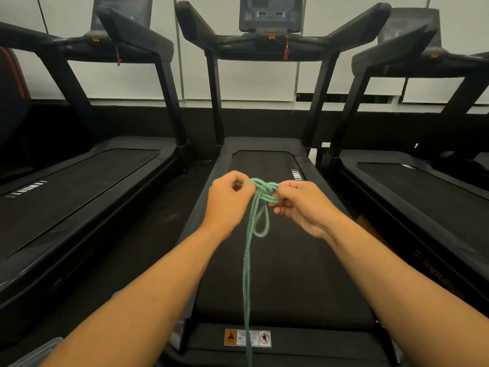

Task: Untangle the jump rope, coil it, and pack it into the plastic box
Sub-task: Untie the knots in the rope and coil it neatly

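Head view shows the left hand (228, 201) and right hand (300, 205) both pinching a knotted green jump rope (260, 190) above the treadmill belt (291, 260), with a clear plastic box (39, 352) corner at lower left, contents unseen.

Both forearms reach forward, left hand (229, 201) and right hand (301, 205) close together, fingers curled in a pinching grip.

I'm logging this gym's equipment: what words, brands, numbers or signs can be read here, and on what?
"impuls": partial brand lettering on the right treadmill's side rail, cut off.
Warning sticker on the middle treadmill's rear end: a triangle and a prohibition symbol show; its text is too small to read.
Console screen: blurred, unreadable.
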The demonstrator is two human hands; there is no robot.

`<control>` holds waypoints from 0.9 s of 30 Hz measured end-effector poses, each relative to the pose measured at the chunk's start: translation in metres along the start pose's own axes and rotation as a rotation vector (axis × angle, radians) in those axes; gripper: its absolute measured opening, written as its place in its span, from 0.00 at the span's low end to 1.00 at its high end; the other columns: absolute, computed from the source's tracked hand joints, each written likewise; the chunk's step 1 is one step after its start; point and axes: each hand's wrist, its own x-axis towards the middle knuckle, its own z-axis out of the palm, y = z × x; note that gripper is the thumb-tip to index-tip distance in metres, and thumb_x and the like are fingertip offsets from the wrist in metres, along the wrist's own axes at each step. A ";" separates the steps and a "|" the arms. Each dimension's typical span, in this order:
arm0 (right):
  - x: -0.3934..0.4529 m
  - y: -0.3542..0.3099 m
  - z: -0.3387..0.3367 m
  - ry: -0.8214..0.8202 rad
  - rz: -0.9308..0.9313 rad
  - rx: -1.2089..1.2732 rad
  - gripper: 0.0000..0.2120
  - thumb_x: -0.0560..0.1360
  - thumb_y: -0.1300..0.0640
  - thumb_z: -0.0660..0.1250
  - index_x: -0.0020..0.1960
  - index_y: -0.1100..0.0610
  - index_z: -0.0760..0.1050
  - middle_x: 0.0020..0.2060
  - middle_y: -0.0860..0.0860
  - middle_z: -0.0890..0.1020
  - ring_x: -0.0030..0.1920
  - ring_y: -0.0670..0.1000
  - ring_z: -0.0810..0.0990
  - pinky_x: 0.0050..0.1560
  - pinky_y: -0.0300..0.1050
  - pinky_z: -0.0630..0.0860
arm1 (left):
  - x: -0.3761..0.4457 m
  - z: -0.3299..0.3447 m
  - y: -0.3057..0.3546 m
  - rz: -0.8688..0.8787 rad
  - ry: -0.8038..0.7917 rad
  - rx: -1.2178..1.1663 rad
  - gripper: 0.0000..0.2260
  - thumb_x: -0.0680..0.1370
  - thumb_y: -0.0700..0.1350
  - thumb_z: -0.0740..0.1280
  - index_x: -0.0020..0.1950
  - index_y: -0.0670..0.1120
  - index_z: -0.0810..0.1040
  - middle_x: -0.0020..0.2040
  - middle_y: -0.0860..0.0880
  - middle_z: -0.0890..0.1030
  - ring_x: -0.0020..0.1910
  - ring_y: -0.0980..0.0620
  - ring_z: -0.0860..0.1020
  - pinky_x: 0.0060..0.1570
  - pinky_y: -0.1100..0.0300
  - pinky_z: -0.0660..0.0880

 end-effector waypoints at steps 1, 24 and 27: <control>-0.001 -0.001 0.000 -0.010 0.009 0.026 0.12 0.75 0.73 0.61 0.37 0.61 0.74 0.34 0.56 0.79 0.35 0.50 0.81 0.34 0.39 0.76 | 0.001 0.000 0.002 -0.111 0.007 -0.186 0.06 0.72 0.38 0.67 0.36 0.45 0.77 0.36 0.45 0.80 0.38 0.50 0.78 0.43 0.52 0.77; 0.006 0.000 -0.010 0.090 0.140 0.324 0.06 0.78 0.65 0.65 0.46 0.65 0.80 0.36 0.57 0.78 0.29 0.47 0.79 0.30 0.37 0.77 | 0.009 -0.014 -0.011 -0.072 -0.254 -0.304 0.08 0.84 0.39 0.62 0.47 0.44 0.79 0.45 0.44 0.79 0.46 0.48 0.77 0.48 0.53 0.76; 0.006 0.002 -0.012 0.131 0.171 0.360 0.07 0.79 0.65 0.65 0.44 0.65 0.79 0.33 0.56 0.76 0.28 0.47 0.78 0.28 0.36 0.76 | 0.009 -0.016 -0.007 -0.123 -0.303 -0.486 0.09 0.84 0.38 0.59 0.47 0.42 0.76 0.45 0.44 0.77 0.44 0.51 0.76 0.45 0.57 0.71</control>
